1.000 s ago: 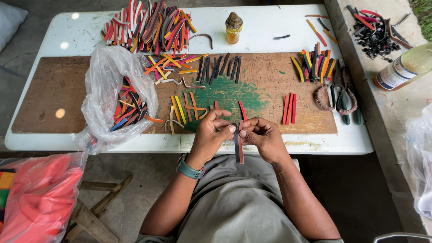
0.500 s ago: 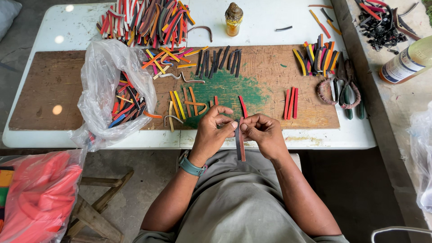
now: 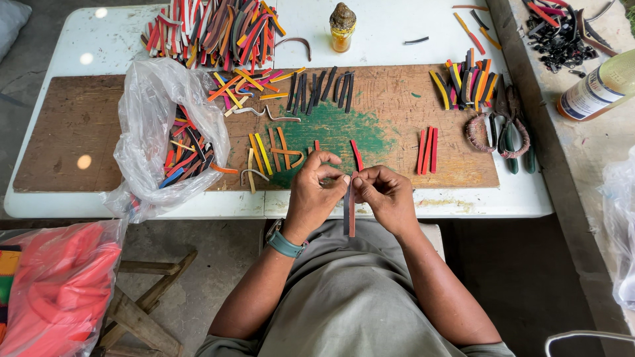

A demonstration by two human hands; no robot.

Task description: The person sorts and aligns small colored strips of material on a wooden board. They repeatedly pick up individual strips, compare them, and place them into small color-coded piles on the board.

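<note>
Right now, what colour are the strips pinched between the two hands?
One dark grey, one red-brown strips, hanging from both hands; head view.

Clear plastic bag (image 3: pixel 155 119) of coloured strips, small amber bottle (image 3: pixel 342 28), green-handled pliers (image 3: pixel 510 135), red bag (image 3: pixel 56 291)

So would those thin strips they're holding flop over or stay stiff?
Probably bendy yet springy: the strips hang straight from the left hand and right hand, while loose strips on the board lie curled. Likely light and unlikely to roll, being flat.
</note>
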